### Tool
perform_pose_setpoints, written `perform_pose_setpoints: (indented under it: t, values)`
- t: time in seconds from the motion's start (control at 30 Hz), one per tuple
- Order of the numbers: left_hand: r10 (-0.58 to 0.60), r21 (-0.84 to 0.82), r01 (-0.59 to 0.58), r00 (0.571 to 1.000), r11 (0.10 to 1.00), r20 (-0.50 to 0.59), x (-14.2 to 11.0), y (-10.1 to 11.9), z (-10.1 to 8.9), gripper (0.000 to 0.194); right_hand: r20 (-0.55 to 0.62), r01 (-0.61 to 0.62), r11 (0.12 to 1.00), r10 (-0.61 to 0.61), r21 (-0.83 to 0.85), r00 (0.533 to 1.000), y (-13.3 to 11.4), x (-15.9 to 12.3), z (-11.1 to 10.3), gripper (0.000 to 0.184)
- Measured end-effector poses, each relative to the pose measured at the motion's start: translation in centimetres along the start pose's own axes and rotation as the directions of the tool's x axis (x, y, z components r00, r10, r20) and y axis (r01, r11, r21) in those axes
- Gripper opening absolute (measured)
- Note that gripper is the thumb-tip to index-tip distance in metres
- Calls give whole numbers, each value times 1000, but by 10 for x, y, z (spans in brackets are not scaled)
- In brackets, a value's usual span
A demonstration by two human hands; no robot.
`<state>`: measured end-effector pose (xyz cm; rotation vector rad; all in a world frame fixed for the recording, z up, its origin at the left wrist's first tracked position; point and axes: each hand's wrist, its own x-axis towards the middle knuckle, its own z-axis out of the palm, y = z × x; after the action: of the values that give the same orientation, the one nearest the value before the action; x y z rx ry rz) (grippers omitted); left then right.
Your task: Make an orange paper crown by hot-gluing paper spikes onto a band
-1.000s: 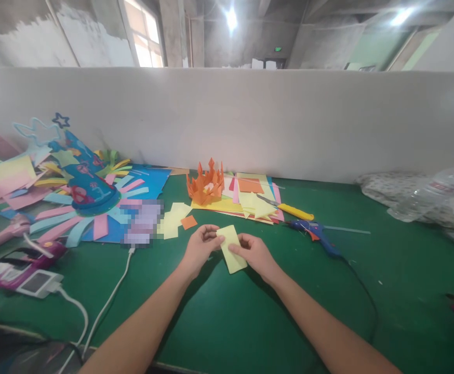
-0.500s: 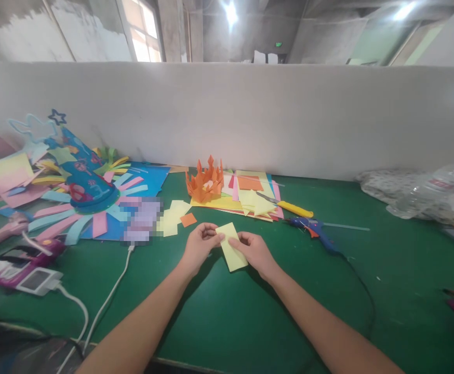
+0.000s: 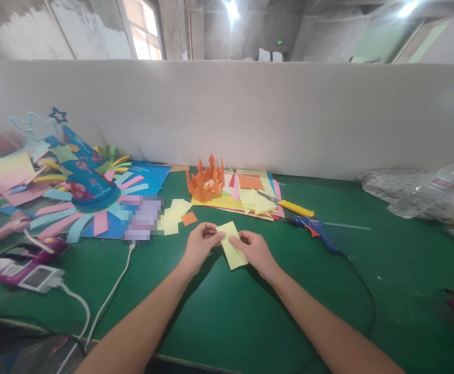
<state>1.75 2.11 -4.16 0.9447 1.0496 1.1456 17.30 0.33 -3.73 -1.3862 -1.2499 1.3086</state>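
Observation:
A pale yellow piece of paper (image 3: 232, 249), a narrow rectangle that looks folded, is held above the table between both hands. My left hand (image 3: 204, 244) pinches its upper left edge between thumb and fingers. From the other side my right hand (image 3: 253, 249) grips the right edge, thumb on top. Behind the hands stands an orange folded-paper crown (image 3: 205, 182). A small orange square of paper (image 3: 189, 218) and several pale yellow squares (image 3: 171, 221) lie just beyond my left hand.
Right of centre are a yellow utility knife (image 3: 296, 208) and a blue glue gun (image 3: 316, 231) with its cord. At left stand a blue cone hat (image 3: 89, 176), a power strip (image 3: 40, 278) and white cables (image 3: 112, 296). A plastic bottle (image 3: 431, 189) lies far right. A low white partition (image 3: 289, 119) closes the back.
Both hands keep the same hold on the yellow paper. Only a very slight shift of the whole view shows.

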Motion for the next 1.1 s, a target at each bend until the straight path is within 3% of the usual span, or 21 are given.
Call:
perform_pose_setpoints:
  t: [0.23, 0.37, 0.47, 0.6, 0.8, 0.93, 1.1]
  values:
    - [74, 30, -75, 997, 997, 3, 5, -5, -2, 37, 12, 27, 998, -27, -55, 1000, 4, 2, 1, 27]
    - [188, 258, -179, 982, 949, -8, 10, -7, -7, 32, -29, 154, 964, -164, -219, 986, 8, 4, 0, 34]
    - [229, 492, -204, 973, 846, 10, 10, -4, -10, 21, -18, 337, 819, -389, -464, 921, 9, 4, -2, 39]
    - [230, 594, -220, 971, 774, 60, 9, -3, -11, 13, 187, 544, 570, -565, -616, 804, 10, 4, -6, 27]
    - [262, 684, -265, 959, 680, 111, 10, -6, -14, 7, 378, 641, 436, -549, -632, 745, 13, 5, -4, 33]
    - [304, 764, -322, 937, 559, 172, 11, -5, -17, 3, 403, 651, 405, -544, -642, 736, 12, 4, -3, 30]
    - [320, 778, -376, 917, 503, 237, 11, -6, -21, 6, 418, 651, 390, -532, -651, 736, 12, 4, -3, 29]
